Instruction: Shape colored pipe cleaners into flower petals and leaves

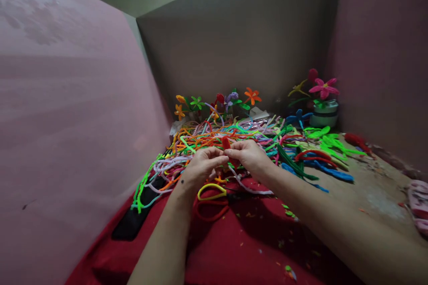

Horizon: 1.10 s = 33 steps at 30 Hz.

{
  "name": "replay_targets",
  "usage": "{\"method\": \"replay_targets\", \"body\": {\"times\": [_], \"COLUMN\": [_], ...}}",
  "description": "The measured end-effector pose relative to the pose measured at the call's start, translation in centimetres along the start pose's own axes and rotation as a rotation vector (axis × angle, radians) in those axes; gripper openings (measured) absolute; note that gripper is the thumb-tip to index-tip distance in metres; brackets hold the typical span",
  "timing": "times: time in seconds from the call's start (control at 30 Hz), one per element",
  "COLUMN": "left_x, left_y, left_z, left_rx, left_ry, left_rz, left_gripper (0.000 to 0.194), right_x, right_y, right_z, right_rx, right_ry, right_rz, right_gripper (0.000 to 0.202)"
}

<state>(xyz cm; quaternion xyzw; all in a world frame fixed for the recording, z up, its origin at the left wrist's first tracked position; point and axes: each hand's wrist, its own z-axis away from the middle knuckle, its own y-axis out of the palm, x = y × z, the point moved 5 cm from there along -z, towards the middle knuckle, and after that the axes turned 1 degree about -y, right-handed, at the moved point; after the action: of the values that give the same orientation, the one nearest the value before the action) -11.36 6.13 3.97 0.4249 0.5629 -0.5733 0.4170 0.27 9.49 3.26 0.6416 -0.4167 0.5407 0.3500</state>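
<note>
Both of my hands meet in the middle of the view, over a large pile of coloured pipe cleaners. Between their fingertips is a small red fuzzy piece, which stands up above the fingers. My left hand pinches it from the left, thumb and fingers together. My right hand grips it from the right with its fingers closed. Just below the hands, scissors with yellow and red handles lie on the red cloth.
Fuzzy flowers stand behind the pile. A pale green pot holds a pink flower at the right. A black flat object lies at the left. Scraps dot the cloth. Walls rise on both sides.
</note>
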Motion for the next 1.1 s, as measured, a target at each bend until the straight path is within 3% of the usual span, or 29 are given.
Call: {"method": "replay_targets", "body": {"times": [0.07, 0.17, 0.23, 0.3, 0.37, 0.47, 0.57, 0.63, 0.7, 0.77, 0.97, 1.1], "left_x": [-0.3, -1.5, -2.0, -2.0, -2.1, -1.4, 0.2, 0.6, 0.7, 1.0, 1.7, 1.3], "left_y": [0.0, 0.3, 1.1, 1.5, 1.3, 0.2, 0.9, 2.1, 2.6, 2.6, 3.2, 3.4], "left_z": [0.2, 1.0, 1.6, 2.0, 2.0, 1.3, 0.1, -0.1, -0.1, -0.1, -0.2, 0.0], "left_rx": [-0.032, -0.258, -0.38, -0.453, -0.511, -0.499, -0.22, -0.009, 0.083, 0.091, 0.211, 0.189], "left_ry": [0.071, 0.355, 0.501, 0.557, 0.56, 0.402, 0.097, -0.011, -0.021, -0.037, -0.12, -0.087], "left_rz": [-0.204, -0.685, -0.963, -1.071, -0.96, -0.405, 0.178, 0.383, 0.486, 0.542, 0.589, 0.518], "left_gripper": [0.014, 0.011, 0.01, 0.012, 0.012, 0.011, 0.019, 0.023, 0.023, 0.022, 0.02, 0.022], "right_x": [0.1, 0.2, 0.1, 0.0, -0.1, 0.1, 0.0, -0.3, -0.5, -0.6, -0.3, -0.7], "right_y": [-0.1, -0.4, -0.6, -0.6, -0.4, 0.1, 0.1, 0.2, 0.3, 0.3, -0.5, -0.6], "right_z": [-0.1, -0.2, -0.2, -0.2, -0.2, -0.2, -0.3, -0.4, -0.3, -0.1, 0.3, -0.1], "right_rx": [-0.031, -0.125, -0.174, -0.175, -0.129, -0.042, -0.045, -0.048, -0.049, -0.064, -0.257, -0.259], "right_ry": [-0.045, -0.124, -0.136, -0.109, -0.08, -0.041, 0.004, 0.037, 0.05, 0.029, -0.135, -0.141], "right_rz": [0.1, 0.239, 0.241, 0.131, -0.064, -0.345, -0.51, -0.565, -0.556, -0.509, -0.255, -0.299], "right_gripper": [0.02, 0.025, 0.026, 0.024, 0.023, 0.024, 0.019, 0.019, 0.019, 0.019, 0.024, 0.019]}}
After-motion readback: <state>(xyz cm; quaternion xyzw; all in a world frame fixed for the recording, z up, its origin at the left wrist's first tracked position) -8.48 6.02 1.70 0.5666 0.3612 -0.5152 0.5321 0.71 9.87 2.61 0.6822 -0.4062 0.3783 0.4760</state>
